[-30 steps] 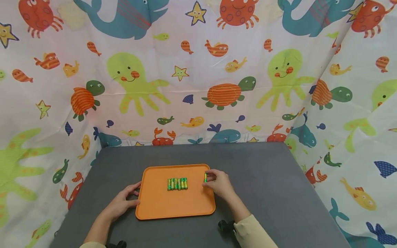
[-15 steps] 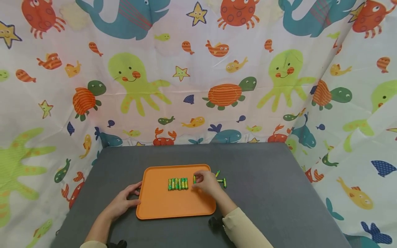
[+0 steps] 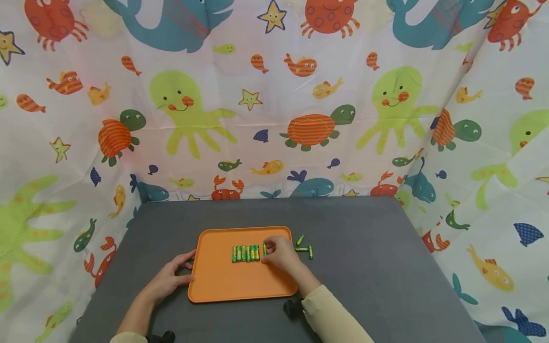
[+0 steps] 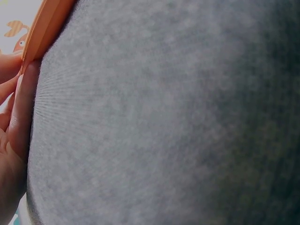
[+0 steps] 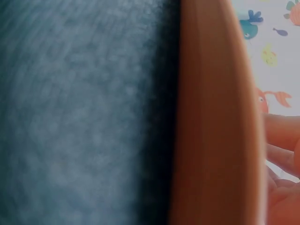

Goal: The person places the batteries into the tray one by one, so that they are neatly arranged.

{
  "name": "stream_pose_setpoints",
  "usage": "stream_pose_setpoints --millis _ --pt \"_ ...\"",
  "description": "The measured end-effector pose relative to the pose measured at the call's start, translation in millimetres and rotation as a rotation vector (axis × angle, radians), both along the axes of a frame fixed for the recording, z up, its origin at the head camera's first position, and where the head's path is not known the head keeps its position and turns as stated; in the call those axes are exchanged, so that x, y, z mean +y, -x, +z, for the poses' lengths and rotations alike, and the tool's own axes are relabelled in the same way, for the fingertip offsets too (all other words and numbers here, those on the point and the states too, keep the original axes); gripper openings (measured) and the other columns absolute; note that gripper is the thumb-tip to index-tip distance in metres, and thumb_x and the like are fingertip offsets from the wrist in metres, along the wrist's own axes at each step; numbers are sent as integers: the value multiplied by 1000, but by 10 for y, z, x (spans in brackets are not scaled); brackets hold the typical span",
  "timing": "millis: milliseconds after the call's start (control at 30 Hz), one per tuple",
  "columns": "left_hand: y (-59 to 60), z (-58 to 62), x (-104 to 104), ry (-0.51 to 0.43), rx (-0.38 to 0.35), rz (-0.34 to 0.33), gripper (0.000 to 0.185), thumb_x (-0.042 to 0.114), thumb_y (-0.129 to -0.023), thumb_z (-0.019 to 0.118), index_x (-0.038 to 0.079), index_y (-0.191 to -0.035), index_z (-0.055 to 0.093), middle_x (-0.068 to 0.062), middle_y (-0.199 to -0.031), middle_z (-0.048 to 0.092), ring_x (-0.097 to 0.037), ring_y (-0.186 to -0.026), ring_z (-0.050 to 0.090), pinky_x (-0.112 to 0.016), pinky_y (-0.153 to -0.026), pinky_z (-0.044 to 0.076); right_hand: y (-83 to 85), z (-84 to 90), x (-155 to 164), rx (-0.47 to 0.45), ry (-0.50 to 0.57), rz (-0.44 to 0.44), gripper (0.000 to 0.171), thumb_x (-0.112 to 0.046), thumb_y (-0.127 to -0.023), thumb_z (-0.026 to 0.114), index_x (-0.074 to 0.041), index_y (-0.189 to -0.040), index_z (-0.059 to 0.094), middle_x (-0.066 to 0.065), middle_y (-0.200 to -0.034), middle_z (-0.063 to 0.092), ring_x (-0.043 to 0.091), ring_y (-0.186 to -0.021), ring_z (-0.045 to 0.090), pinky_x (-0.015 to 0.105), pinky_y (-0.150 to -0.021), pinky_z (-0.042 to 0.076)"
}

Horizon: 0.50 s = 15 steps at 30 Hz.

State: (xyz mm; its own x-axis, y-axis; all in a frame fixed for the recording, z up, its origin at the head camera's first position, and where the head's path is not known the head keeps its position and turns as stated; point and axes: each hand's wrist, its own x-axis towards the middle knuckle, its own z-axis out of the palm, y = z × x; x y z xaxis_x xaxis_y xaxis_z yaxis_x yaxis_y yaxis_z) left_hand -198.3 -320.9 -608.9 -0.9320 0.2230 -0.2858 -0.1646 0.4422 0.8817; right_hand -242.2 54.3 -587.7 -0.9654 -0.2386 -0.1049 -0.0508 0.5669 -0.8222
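A plain orange tray (image 3: pixel 223 286) is seen on a dark grey, finely textured table (image 3: pixel 364 267). The batteries (image 3: pixel 245 253) in the row on the tray are green and yellow, as are the loose batteries (image 3: pixel 304 247) on the table. The backdrop cloth (image 3: pixel 274 119) is white, printed with lime-green octopuses, teal whales, orange-striped turtles, red-orange crabs, yellow stars and small fish. The sleeves (image 3: pixel 330 317) are pale cream.

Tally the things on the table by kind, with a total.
Tray: 1
Row batteries: 6
Battery in right hand: 1
Loose batteries on table: 3
Total: 11
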Motion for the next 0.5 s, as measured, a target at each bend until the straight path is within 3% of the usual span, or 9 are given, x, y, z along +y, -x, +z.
stream_pose_setpoints --millis 500 --pt "7 64 -4 -1 22 -24 80 19 -89 77 14 -157 37 -14 -144 47 -25 -116 50 -21 -84 50 14 46 -19 -1 22 27 55 -6 -77 87 -6 -128 67 6 -107 66 18 -91 63 38 -80 57"
